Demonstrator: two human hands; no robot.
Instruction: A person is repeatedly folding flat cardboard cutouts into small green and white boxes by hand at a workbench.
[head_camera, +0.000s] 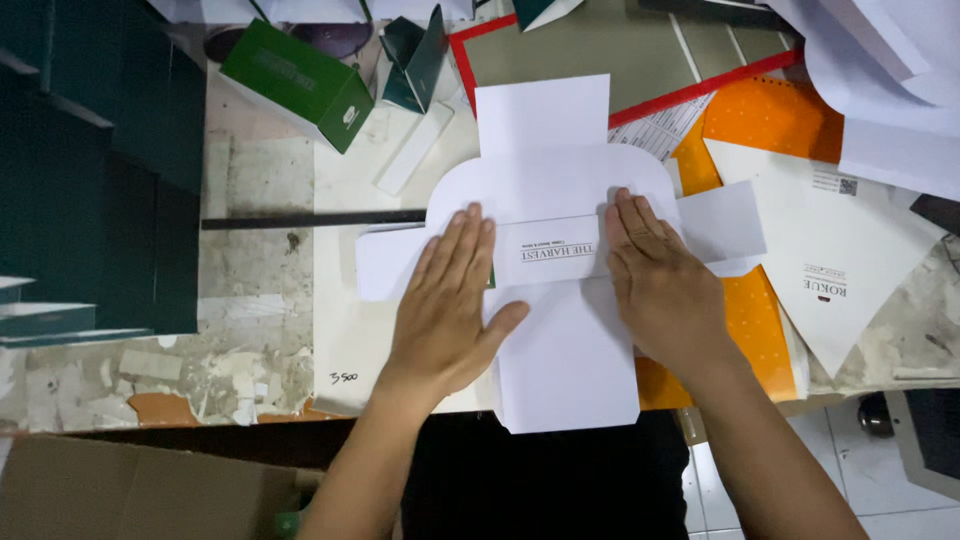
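Head: flat hands (450, 300) (655, 270) on smooth (cross-shaped) cardboard (560, 350)

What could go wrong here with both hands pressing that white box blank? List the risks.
1. The white die-cut box blank overhangs the table edge toward the person, so its lower flap could bend or crease.
2. The left hand and right hand press flat on either side of the printed panel; uneven pressure might skew the fold.
3. Loose orange sheets beneath could let it slide.
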